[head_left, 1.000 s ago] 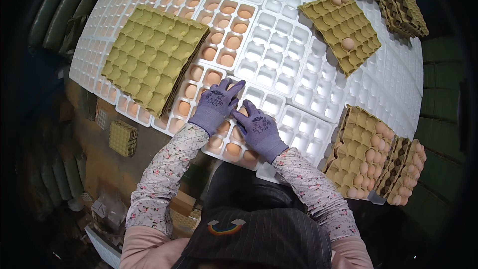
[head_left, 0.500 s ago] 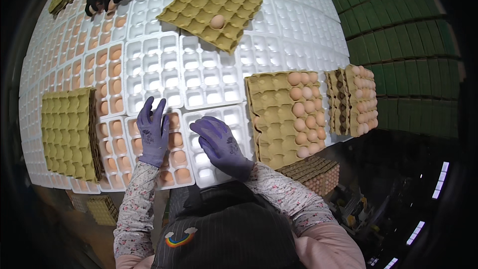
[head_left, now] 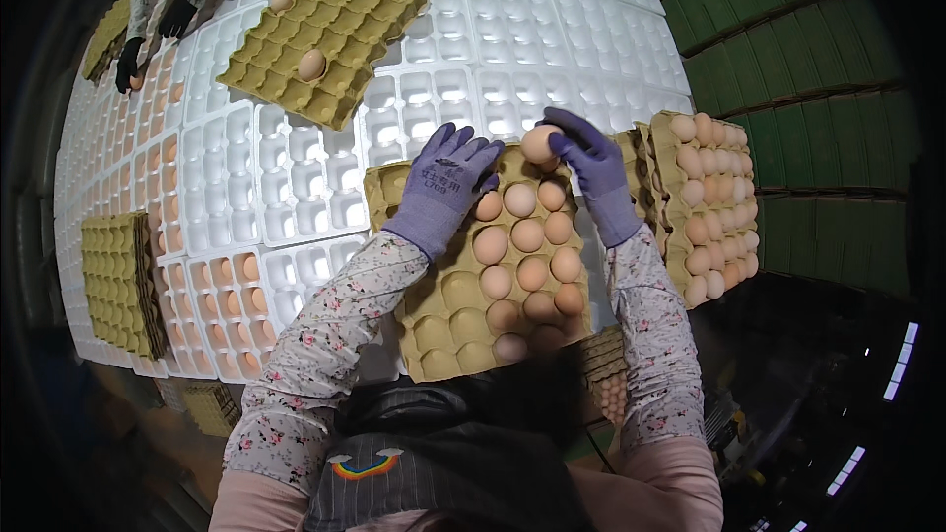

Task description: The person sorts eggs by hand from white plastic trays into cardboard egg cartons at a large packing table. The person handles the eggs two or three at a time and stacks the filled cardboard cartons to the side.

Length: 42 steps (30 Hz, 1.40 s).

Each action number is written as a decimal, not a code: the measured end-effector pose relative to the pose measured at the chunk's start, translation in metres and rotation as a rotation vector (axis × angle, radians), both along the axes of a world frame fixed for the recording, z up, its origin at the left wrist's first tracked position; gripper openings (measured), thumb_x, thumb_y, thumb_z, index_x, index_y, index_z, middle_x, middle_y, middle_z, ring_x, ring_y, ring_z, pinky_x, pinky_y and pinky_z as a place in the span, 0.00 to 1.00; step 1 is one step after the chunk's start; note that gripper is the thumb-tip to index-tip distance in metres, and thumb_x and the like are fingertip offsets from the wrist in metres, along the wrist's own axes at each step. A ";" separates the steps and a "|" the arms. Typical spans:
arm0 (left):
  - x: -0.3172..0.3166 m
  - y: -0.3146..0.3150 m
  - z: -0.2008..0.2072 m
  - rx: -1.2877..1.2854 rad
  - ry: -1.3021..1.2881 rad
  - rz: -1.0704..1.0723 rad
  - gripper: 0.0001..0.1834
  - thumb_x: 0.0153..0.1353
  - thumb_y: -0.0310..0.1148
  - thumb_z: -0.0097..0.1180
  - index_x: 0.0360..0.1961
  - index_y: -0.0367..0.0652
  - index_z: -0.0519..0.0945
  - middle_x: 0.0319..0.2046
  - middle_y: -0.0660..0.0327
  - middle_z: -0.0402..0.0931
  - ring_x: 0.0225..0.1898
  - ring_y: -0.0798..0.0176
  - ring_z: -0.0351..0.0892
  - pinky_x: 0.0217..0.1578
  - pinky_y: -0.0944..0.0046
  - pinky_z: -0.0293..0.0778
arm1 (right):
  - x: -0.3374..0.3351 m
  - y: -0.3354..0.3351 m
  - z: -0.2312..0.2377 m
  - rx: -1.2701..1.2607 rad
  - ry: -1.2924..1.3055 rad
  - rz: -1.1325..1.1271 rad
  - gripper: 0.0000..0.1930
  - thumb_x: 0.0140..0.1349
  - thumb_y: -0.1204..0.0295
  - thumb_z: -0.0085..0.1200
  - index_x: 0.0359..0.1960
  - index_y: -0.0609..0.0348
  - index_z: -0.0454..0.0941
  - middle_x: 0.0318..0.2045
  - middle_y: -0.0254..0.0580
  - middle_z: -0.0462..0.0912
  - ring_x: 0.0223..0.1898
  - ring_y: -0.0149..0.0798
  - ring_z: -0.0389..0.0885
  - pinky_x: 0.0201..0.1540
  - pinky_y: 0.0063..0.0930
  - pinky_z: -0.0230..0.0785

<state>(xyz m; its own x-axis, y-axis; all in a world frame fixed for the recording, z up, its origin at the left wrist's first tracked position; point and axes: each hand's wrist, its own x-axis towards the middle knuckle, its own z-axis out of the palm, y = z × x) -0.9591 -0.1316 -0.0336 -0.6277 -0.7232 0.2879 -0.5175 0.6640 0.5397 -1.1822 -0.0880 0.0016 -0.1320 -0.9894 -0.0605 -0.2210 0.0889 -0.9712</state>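
A cardboard egg tray [head_left: 443, 320] lies in front of me on the white moulded surface, its right half filled with several brown eggs. My right hand [head_left: 591, 167], in a purple glove, holds a brown egg [head_left: 539, 144] between fingers and thumb over the tray's far edge. My left hand [head_left: 445, 187], also purple-gloved, rests flat with fingers spread on the tray's upper left part, next to an egg [head_left: 489, 206].
A full cardboard tray of eggs [head_left: 705, 202] stands to the right. Another cardboard tray [head_left: 325, 44] with three eggs lies at the back. A stack of empty trays [head_left: 116, 281] sits left. White plastic trays [head_left: 222, 281] hold eggs. Another person's dark-gloved hands [head_left: 158, 34] work far left.
The view has swung right. My hands left the white trays and came onto the cardboard tray; my right hand has picked up an egg.
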 end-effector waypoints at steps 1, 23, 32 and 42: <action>0.005 -0.002 0.000 0.041 -0.065 -0.023 0.22 0.60 0.38 0.59 0.55 0.45 0.77 0.50 0.56 0.78 0.56 0.52 0.72 0.59 0.52 0.66 | -0.001 0.000 0.009 0.082 -0.384 -0.127 0.18 0.67 0.65 0.54 0.55 0.59 0.76 0.49 0.45 0.79 0.52 0.42 0.78 0.51 0.35 0.75; -0.018 0.036 0.048 0.462 0.105 -0.041 0.19 0.60 0.30 0.55 0.54 0.48 0.77 0.55 0.52 0.70 0.47 0.51 0.79 0.45 0.56 0.77 | -0.039 0.026 0.003 -0.041 1.232 0.491 0.19 0.52 0.51 0.63 0.40 0.48 0.81 0.63 0.39 0.66 0.49 0.47 0.76 0.45 0.41 0.75; -0.061 0.035 0.031 0.253 -0.426 0.071 0.15 0.56 0.43 0.62 0.40 0.45 0.83 0.62 0.54 0.63 0.53 0.50 0.71 0.49 0.52 0.73 | -0.033 0.034 -0.009 -0.083 0.965 0.235 0.20 0.53 0.53 0.63 0.41 0.52 0.83 0.61 0.43 0.70 0.53 0.50 0.74 0.47 0.40 0.75; 0.137 0.081 0.019 1.706 1.265 0.393 0.34 0.68 0.59 0.43 0.59 0.38 0.70 0.49 0.55 0.77 0.42 0.62 0.81 0.34 0.69 0.80 | 0.077 0.063 0.053 0.623 -0.543 0.037 0.32 0.72 0.44 0.34 0.62 0.57 0.70 0.38 0.38 0.81 0.30 0.30 0.76 0.34 0.22 0.72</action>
<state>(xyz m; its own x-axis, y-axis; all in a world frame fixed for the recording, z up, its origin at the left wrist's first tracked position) -0.8222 -0.0509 -0.0146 -0.4670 -0.6718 -0.5749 0.5460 -0.7306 0.4101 -1.1051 -0.0254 0.0547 0.1054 -0.7565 -0.6455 0.2516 0.6483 -0.7186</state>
